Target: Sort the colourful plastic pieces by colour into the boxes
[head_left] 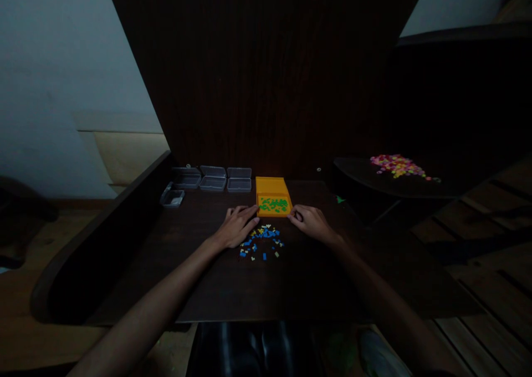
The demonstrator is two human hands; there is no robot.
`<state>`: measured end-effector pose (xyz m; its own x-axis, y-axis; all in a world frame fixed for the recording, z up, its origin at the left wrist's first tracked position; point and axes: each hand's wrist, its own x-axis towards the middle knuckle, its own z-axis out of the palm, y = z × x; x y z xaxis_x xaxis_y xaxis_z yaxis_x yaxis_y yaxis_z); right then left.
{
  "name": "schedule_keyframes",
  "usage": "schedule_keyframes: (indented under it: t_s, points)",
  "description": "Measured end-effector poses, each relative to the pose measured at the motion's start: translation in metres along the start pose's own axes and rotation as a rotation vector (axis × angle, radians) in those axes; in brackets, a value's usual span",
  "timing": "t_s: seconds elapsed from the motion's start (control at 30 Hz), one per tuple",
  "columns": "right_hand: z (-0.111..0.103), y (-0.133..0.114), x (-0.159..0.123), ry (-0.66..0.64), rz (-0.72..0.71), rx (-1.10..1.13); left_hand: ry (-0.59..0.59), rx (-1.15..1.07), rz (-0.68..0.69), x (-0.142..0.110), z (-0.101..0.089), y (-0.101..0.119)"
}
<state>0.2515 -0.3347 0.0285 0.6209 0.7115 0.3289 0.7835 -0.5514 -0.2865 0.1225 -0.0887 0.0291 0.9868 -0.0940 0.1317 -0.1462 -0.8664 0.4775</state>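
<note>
An open yellow box stands on the dark table with its lid raised at the back. Small green pieces are spread over its bottom. My left hand rests on the table with its fingers stretched, the tips at the box's front left corner. At the front right corner my right hand has its fingers curled together against the box; what they hold, if anything, is hidden. Between my hands and nearer to me lies a loose scatter of small blue, yellow and cream pieces, too small to make out exactly.
Several clear plastic boxes with lids up line the back left; a smaller clear box sits before them. Pink and yellow pieces are heaped on a side shelf. A raised side panel bounds the table's left. The light is dim.
</note>
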Motion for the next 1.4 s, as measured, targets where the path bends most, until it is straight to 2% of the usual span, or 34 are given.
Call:
schedule_keyframes:
  t_s: [0.13, 0.3, 0.37, 0.53, 0.73, 1.0, 1.17, 1.23, 1.3, 1.4]
  points:
    - [0.0, 0.004, 0.0, -0.008, 0.021, 0.008, 0.045, 0.01, -0.015, 0.005, 0.0, -0.005]
    - [0.001, 0.003, -0.002, 0.008, 0.028, -0.016, 0.306, 0.238, -0.18, 0.017, -0.015, -0.026]
    - [0.0, 0.0, -0.003, 0.039, 0.024, -0.012, 0.36, 0.311, -0.197, 0.024, -0.022, -0.037]
    - [0.0, -0.01, -0.006, 0.073, -0.038, 0.032, 0.33, 0.366, -0.183, 0.036, -0.028, -0.051]
    - [0.006, -0.023, -0.007, 0.0, -0.156, 0.12, 0.304, 0.321, -0.152, 0.04, -0.027, -0.053]
    - [0.011, -0.024, -0.007, -0.042, -0.158, 0.21, 0.297, 0.221, -0.085, 0.037, -0.023, -0.066]
    - [0.014, -0.027, -0.006, 0.026, -0.087, 0.388, 0.363, 0.162, -0.021, 0.029, -0.03, -0.052]
    - [0.016, -0.032, -0.004, 0.07, 0.003, 0.573, 0.481, 0.074, 0.09, 0.021, -0.033, -0.038]
    - [0.016, -0.037, -0.002, 0.089, 0.108, 0.813, 0.547, -0.003, 0.199, 0.012, -0.033, -0.022]
    - [0.014, -0.045, 0.001, 0.072, 0.187, 1.092, 0.555, -0.083, 0.329, -0.001, -0.027, -0.001]
